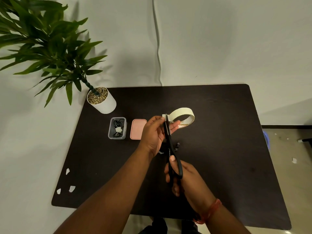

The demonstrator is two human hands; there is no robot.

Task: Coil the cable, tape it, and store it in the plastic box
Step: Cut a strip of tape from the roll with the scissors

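- Left hand [154,132] raised over the table [219,149], fingers pinched on the free end of the tape roll [183,116].
- Right hand [181,176] nearer the body, closed around the black scissors [169,146], blades at the tape strip just beside the left fingertips.
- Left of the left hand: pink lid [138,129], then open plastic box [117,128] holding a coiled, taped cable [118,127].
- Farther left: potted plant [101,100].

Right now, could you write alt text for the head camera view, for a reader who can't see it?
Over a dark table, the right hand works black scissors to cut a strip that the left hand pulls from a roll of tape. To the left sit an open plastic box holding coiled cables, its pink lid and a potted plant.
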